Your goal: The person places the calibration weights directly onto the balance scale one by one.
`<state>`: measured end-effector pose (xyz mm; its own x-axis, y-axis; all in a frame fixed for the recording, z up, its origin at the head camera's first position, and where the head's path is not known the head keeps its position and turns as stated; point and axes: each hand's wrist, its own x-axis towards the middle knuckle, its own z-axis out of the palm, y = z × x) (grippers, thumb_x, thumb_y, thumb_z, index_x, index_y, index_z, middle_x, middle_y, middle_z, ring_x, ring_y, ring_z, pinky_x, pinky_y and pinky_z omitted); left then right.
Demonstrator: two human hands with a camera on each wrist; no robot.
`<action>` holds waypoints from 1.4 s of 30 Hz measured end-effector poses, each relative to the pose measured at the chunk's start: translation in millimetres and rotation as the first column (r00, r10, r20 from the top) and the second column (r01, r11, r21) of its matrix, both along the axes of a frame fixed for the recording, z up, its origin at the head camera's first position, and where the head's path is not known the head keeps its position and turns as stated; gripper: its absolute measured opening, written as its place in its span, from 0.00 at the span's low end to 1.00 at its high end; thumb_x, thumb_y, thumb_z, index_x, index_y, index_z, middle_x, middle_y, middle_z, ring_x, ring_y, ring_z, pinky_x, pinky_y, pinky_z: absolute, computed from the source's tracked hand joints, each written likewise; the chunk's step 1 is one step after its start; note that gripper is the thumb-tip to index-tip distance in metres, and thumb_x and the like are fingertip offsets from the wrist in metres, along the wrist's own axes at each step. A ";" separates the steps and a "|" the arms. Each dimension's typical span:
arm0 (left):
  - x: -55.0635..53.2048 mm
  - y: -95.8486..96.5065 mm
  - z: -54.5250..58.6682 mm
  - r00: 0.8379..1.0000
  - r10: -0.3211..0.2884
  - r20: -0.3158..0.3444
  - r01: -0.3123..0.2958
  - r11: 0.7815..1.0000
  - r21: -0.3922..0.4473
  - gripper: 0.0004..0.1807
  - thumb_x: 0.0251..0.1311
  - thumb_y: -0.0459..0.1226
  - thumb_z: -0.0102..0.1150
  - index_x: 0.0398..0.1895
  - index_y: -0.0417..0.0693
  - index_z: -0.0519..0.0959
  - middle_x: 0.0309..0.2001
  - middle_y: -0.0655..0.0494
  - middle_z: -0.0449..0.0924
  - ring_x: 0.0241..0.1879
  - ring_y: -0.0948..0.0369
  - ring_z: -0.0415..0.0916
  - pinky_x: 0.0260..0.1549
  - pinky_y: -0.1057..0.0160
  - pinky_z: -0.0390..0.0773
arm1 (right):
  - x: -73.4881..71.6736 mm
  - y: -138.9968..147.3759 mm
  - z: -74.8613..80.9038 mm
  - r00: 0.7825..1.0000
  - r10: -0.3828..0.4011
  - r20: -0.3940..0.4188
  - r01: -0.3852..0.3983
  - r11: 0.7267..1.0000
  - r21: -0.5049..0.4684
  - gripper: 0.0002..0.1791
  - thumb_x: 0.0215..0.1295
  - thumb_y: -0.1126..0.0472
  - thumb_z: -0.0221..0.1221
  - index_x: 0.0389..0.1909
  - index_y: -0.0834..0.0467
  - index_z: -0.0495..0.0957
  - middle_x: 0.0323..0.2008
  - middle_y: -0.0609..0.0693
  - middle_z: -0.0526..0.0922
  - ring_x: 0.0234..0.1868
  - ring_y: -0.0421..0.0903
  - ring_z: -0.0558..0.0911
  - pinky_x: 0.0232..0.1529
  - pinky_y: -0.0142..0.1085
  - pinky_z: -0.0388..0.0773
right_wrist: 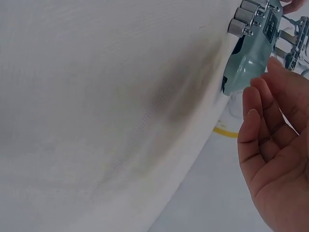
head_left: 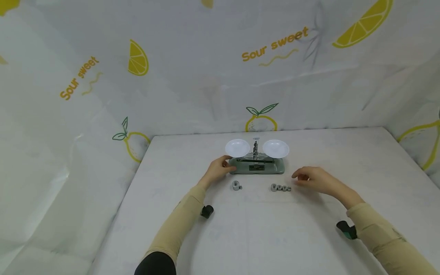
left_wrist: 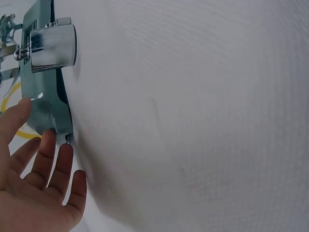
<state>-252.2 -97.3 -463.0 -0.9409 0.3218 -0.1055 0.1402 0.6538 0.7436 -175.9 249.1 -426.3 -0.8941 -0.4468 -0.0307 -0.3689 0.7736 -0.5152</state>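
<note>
My L hand (head_left: 218,167) pinches L end of balance (head_left: 256,167), far-mid bench (head_left: 254,229). R hand (head_left: 316,180) half-open, holding nothing, just R of wts (head_left: 280,188). Risk: one-sided push prob. skews balance, rocks pans (head_left: 237,148); R hand swinging L/near could topple wts.

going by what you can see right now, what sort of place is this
Probably a small staged tabletop workspace rather than a proper lab: a lemon-print sheet backs a white table, on which stand a balance and metal weights.
</note>
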 end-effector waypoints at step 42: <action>-3.6 5.7 -7.3 0.999 -0.005 0.038 0.004 0.999 0.036 0.32 0.55 0.44 0.64 0.63 0.51 0.67 0.24 0.59 0.66 0.26 0.63 0.62 0.27 0.68 0.63 | -8.2 -11.7 -24.7 0.988 0.053 0.145 -0.050 0.998 -0.027 0.05 0.57 0.63 0.62 0.35 0.57 0.81 0.28 0.44 0.80 0.30 0.35 0.73 0.33 0.30 0.72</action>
